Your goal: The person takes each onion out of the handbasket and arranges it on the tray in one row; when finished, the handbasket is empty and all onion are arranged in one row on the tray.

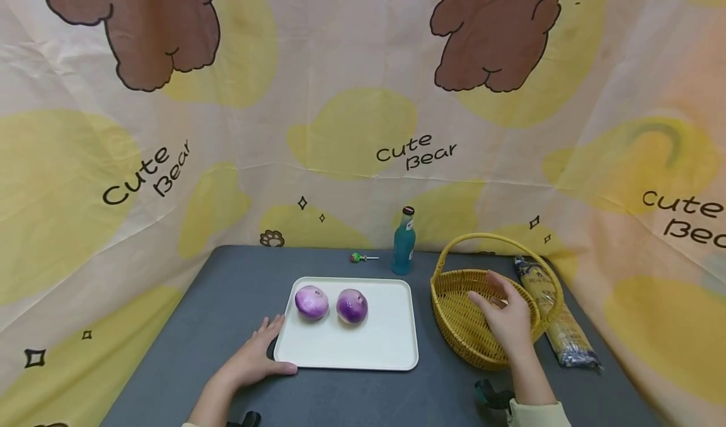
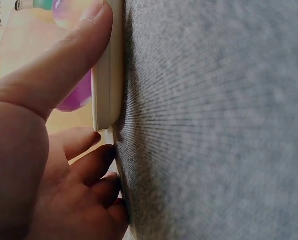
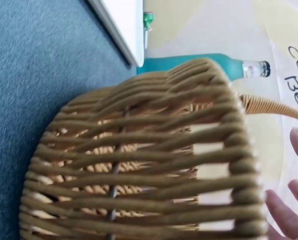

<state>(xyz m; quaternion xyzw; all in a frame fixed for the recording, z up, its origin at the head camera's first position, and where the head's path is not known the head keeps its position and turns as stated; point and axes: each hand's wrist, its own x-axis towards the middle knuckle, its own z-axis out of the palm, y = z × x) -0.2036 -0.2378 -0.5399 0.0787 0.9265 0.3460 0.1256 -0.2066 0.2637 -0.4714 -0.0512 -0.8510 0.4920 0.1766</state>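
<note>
My left hand [image 1: 257,352] rests at the near left corner of a white tray [image 1: 386,345]. Its thumb [image 2: 84,40] lies against the tray's front rim, while the other fingers touch down along the left side. Two purple onions [image 1: 311,302] sit apart on the tray, both toward its far left half. Over the yellow wicker basket [image 1: 462,332] hovers my right hand [image 1: 509,317], thumb and fingers spread with nothing between them. In the right wrist view, woven basket wall [image 3: 139,170] fills the foreground and fingertips [image 3: 284,215] show above the rim.
Behind the tray stand a blue bottle [image 1: 403,244] and, lying flat, a lollipop [image 1: 363,258]. A long plastic-wrapped package [image 1: 558,317] lies right of the basket. The basket's tall handle [image 1: 493,235] arches over it. A printed cloth hangs behind the grey table [image 1: 238,288].
</note>
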